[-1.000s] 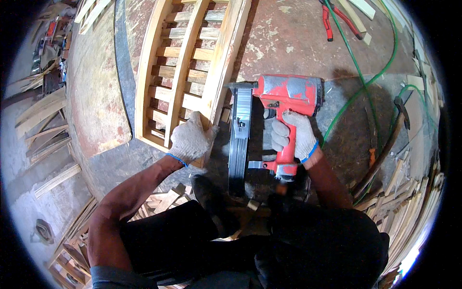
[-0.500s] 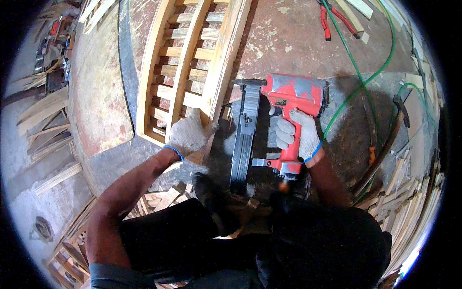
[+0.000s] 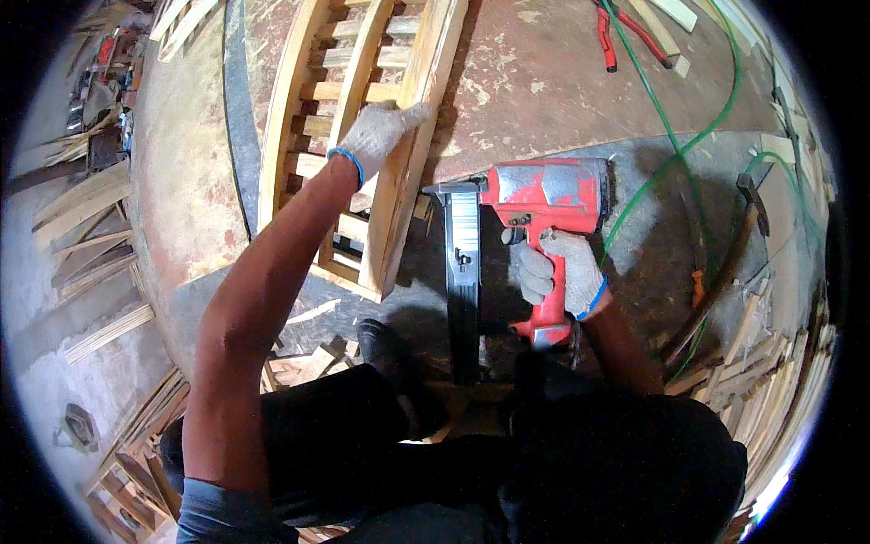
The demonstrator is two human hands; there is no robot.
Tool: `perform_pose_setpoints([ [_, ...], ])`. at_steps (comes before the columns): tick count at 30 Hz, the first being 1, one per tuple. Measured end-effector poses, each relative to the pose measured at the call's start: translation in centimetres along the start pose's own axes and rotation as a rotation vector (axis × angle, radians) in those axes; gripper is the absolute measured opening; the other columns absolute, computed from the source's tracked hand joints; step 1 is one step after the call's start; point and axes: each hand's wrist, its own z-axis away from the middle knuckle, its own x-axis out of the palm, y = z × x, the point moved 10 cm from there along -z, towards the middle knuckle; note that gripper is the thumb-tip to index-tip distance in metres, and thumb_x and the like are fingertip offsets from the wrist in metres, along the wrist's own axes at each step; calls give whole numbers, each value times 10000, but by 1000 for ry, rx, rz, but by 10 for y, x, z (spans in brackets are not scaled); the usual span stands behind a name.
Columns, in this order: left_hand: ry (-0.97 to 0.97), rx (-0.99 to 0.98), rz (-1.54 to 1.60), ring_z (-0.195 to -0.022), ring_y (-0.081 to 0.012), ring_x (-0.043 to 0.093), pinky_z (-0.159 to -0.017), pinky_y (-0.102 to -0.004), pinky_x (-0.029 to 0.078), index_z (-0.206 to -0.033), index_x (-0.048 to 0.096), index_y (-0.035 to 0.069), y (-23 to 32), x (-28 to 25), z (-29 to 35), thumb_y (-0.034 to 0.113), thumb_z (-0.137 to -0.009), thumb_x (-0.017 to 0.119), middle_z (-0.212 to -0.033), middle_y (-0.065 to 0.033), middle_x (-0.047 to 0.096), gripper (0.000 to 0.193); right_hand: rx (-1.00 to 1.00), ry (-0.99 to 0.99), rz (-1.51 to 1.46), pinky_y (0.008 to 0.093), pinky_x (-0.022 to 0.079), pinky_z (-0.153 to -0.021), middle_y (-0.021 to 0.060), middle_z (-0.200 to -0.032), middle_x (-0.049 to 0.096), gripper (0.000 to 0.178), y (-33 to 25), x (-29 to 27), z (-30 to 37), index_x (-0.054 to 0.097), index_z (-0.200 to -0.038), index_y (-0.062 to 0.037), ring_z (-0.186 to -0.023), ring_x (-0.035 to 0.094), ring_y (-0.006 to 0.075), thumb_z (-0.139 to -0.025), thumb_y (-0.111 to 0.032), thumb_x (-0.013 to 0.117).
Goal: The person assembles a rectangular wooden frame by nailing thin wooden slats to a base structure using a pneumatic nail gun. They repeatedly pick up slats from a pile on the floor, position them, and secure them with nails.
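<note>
Since half a second ago, the left hand (image 3: 373, 136) has shifted up the slatted wooden frame (image 3: 395, 208), away from its near end, and the red nail gun (image 3: 549, 195) has dropped slightly, its magazine standing more upright. Gloved in pale knit with a blue cuff, the left hand lies across the frame's middle and right rails, thumb stretched out to the right; its other fingers bend over the wood, and I cannot tell whether they pinch it or merely rest. The right hand (image 3: 576, 265), gloved alike, has its fingers (image 3: 535, 272) curled around the nail gun's handle. The gun's dark magazine (image 3: 464, 299) runs toward the person, and its nose points left, close beside the frame's right rail; whether they touch is unclear. The frame lies ahead of the person and a little left, its slats crossing between long rails, on a worn reddish surface (image 3: 535, 100). Farther out, a green hose (image 3: 645, 195) loops on the right, passing over red-handled pliers (image 3: 609, 45). Nearer are a hammer (image 3: 752, 195) and an orange-handled tool (image 3: 698, 286). Wood strips (image 3: 779, 390) are piled at right, and offcuts (image 3: 313, 363) lie near a dark shoe (image 3: 379, 346).
</note>
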Motion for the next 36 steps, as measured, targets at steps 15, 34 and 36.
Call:
perform_pose_setpoints([
  [15, 209, 201, -254, -1041, -442, 700, -896, -461, 546, -1106, 611, -174, 75, 11, -59, 601, -836, 702, -1030, -371, 689, 825, -116, -62, 20, 326, 411, -458, -19, -637, 467, 454, -64, -8, -6, 545, -1222, -2, -509, 470, 140, -929, -344, 605],
  [34, 27, 180, -318, -871, -428, 731, -804, -464, 563, -966, 671, -157, 81, 18, -62, 527, -866, 665, -811, -313, 705, 692, 13, 55, 37, 350, 401, -470, -3, -563, 430, 334, -63, -16, -21, 501, -715, -132, -455, 439, 174, -906, -397, 572],
  [36, 75, 221, -322, -864, -426, 732, -799, -466, 562, -947, 684, -144, 80, 17, -64, 521, -870, 663, -809, -310, 706, 670, 33, -14, 15, 349, 405, -477, -1, -573, 437, 338, -59, -21, -21, 498, -709, -133, -465, 444, 173, -909, -397, 568],
])
